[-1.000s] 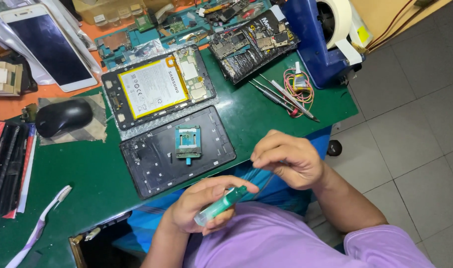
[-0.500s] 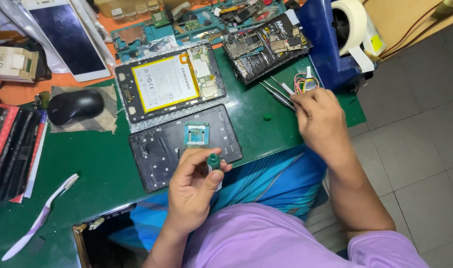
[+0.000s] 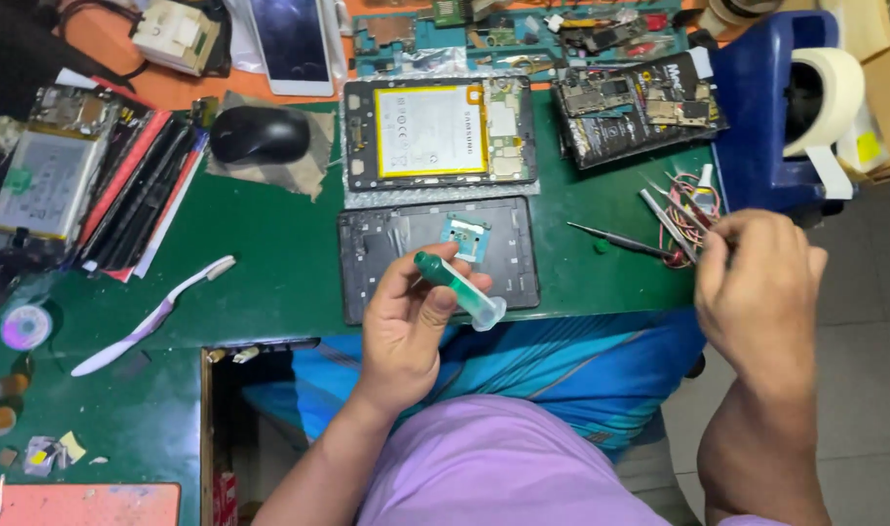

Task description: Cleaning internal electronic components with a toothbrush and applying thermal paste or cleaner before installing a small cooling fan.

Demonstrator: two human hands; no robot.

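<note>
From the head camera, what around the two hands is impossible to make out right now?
- Right hand: its own back hides the fingertips among the tools; no grip visible.
- Syringe in left hand: contents too small to judge.
- Small board on dark tablet frame: details too small.

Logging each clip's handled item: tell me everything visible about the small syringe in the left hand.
The syringe is a small clear plastic tube with a dark green plunger end toward the upper left and a wider flange at its lower right. It lies tilted, held in the left hand between thumb and fingers, above the near edge of the dark tablet back cover on the green table. Its contents look greenish; the tip is too small to make out.
</note>
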